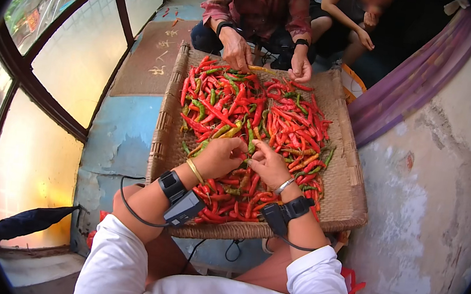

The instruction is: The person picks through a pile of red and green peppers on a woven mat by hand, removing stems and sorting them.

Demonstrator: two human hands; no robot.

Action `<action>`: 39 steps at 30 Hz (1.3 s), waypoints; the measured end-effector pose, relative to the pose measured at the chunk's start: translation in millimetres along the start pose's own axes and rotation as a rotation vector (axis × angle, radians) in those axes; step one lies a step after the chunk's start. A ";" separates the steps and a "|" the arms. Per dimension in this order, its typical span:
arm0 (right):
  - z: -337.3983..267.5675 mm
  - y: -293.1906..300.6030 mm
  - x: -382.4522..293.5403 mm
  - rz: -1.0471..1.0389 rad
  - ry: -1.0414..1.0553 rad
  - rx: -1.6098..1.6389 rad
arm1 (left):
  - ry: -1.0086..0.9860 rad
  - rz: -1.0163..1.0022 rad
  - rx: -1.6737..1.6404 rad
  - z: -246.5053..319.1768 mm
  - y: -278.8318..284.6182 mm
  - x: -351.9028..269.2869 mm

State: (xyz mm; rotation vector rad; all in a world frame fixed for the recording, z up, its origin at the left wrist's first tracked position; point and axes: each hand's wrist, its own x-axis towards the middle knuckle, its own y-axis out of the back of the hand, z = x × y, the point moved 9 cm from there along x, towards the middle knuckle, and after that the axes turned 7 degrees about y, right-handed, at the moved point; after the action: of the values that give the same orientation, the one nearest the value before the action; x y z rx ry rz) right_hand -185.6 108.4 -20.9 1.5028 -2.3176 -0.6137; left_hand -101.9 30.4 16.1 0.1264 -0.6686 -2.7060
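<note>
A shallow woven tray (345, 188) in front of me holds a heap of chilli peppers (223, 98), mostly red with some green and yellowish ones. Over the near middle of the heap my left hand (219, 156) has its fingers pinched, with a bit of a red chilli pepper (243, 156) showing at the tips. My right hand (270, 166) is close beside it, thumb and forefinger bent towards the left fingertips. Whether the right fingers grip a stem is hidden. Just beyond both hands lies a green chilli pepper (251, 135).
Across the tray another person's hands (237, 52) work by a yellow chilli pepper (261, 69). A second person (348, 17) sits behind at right. Framed window panes (72, 56) stand left; a purple curtain (409, 88) and a worn wall (419, 200) stand right. Cabled devices (184, 208) are strapped to my wrists.
</note>
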 end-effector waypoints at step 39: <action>11.8 -8.8 1.7 -0.066 -0.183 0.314 | -0.041 0.004 1.023 -31.8 -9.2 6.4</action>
State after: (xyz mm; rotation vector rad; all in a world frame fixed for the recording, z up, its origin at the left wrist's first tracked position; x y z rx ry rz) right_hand -185.0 105.9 -35.5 1.7298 -2.6105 -0.4331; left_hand -105.5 21.9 -16.3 0.3056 -1.9682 -2.0872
